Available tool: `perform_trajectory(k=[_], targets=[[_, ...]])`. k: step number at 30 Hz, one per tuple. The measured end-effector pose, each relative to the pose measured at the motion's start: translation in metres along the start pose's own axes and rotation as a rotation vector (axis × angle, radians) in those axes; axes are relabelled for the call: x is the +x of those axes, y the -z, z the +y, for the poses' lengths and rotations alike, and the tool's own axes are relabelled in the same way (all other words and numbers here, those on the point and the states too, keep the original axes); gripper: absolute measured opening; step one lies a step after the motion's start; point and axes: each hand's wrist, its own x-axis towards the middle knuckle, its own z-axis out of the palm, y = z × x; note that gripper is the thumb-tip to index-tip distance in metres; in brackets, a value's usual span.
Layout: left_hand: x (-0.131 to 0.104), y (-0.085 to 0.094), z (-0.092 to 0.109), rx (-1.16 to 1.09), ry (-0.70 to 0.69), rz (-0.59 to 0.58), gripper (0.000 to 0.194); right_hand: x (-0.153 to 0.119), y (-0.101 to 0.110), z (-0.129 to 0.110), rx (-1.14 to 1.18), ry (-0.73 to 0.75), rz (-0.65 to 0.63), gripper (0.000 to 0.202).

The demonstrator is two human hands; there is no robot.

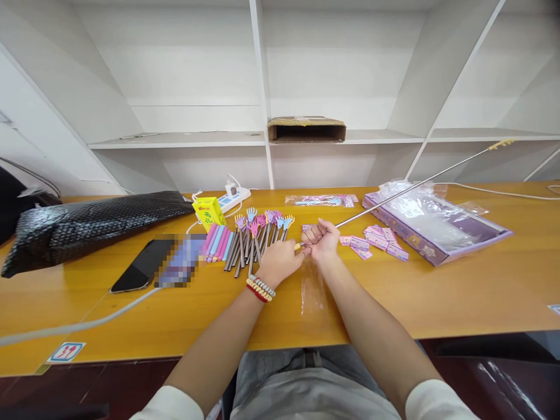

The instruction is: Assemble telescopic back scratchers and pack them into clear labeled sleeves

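Note:
A telescopic back scratcher (406, 190), drawn out long, slants up to the right and ends in a yellow hand-shaped head. My left hand (280, 262) is closed around its yellow grip end. Just beside it, my right hand (322, 240) is wrapped round the metal rod. A clear plastic bag (313, 294) lies on the table below my hands. To the left are several short back scratchers (251, 239) with pink, blue and purple hand heads. Next to them sit coloured handle sleeves (219, 242). Small pink-purple cards (377, 238) lie to the right of my hands.
A purple box (424, 248) holds clear bags (409, 204) at right. Behind my hands lies a bagged back scratcher (321, 201). Leftward are a yellow box (209, 212), power strip (234, 200), phone (142, 267) and black wrapped parcel (96, 224). A cardboard box (306, 129) sits on the shelf.

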Motion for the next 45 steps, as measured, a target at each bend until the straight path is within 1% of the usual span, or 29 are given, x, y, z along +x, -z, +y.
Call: perform_trajectory(k=[2, 4, 5, 7, 9, 11, 13, 15, 18, 22, 26, 28, 30, 32, 34, 37, 40, 42, 45], targets=[[0.001, 0.001, -0.007, -0.011, 0.06, 0.004, 0.06, 0.004, 0.004, -0.012, 0.037, 0.077, 0.062, 0.047], [0.003, 0.002, -0.015, -0.051, 0.09, 0.024, 0.059, 0.009, 0.008, -0.024, 0.085, 0.152, 0.111, 0.045], [0.003, 0.002, -0.017, -0.086, 0.086, 0.049, 0.056, 0.01, 0.011, -0.03, 0.103, 0.178, 0.129, 0.045], [0.005, 0.003, -0.019, -0.179, 0.041, 0.13, 0.042, 0.013, 0.015, -0.038, 0.125, 0.194, 0.147, 0.044], [0.005, 0.003, -0.016, -0.273, -0.03, 0.217, 0.028, 0.014, 0.017, -0.04, 0.132, 0.182, 0.139, 0.043], [0.006, 0.003, -0.011, -0.335, -0.055, 0.254, 0.023, 0.014, 0.017, -0.04, 0.127, 0.161, 0.115, 0.042], [0.007, 0.001, -0.008, -0.365, -0.024, 0.219, 0.023, 0.014, 0.017, -0.038, 0.116, 0.15, 0.091, 0.041], [0.008, -0.001, -0.007, -0.363, 0.016, 0.143, 0.026, 0.013, 0.017, -0.036, 0.096, 0.147, 0.074, 0.041], [0.009, -0.005, -0.01, -0.242, 0.02, 0.069, 0.031, 0.014, 0.017, -0.031, 0.051, 0.146, 0.062, 0.042], [0.011, -0.013, -0.012, -0.034, 0.007, 0.053, 0.032, 0.012, 0.014, -0.023, 0.063, 0.115, 0.025, 0.041], [0.011, -0.017, -0.011, 0.033, 0.049, 0.044, 0.033, 0.009, 0.008, -0.014, 0.106, 0.039, -0.05, 0.041], [0.01, -0.015, -0.009, 0.029, 0.074, 0.066, 0.038, 0.007, 0.005, -0.009, 0.101, 0.019, -0.077, 0.045], [0.008, -0.012, -0.007, -0.018, 0.07, 0.102, 0.043, 0.007, 0.003, -0.005, 0.084, 0.003, -0.092, 0.051], [0.006, -0.009, -0.005, -0.101, 0.015, 0.15, 0.044, 0.007, 0.002, 0.0, 0.055, -0.015, -0.09, 0.055], [0.004, -0.007, -0.003, -0.178, -0.071, 0.192, 0.04, 0.007, 0.001, 0.005, 0.008, -0.015, -0.079, 0.058], [0.002, -0.007, -0.002, -0.23, -0.154, 0.243, 0.036, 0.006, 0.001, 0.012, -0.088, 0.034, -0.06, 0.059], [0.002, -0.007, -0.002, -0.23, -0.225, 0.31, 0.036, 0.005, 0.001, 0.021, -0.193, 0.07, -0.038, 0.059], [0.002, -0.007, -0.002, -0.188, -0.255, 0.341, 0.035, 0.003, 0.0, 0.027, -0.251, 0.067, -0.035, 0.058], [0.003, -0.005, -0.001, -0.115, -0.209, 0.349, 0.036, 0.001, -0.002, 0.033, -0.316, 0.039, -0.066, 0.053]])
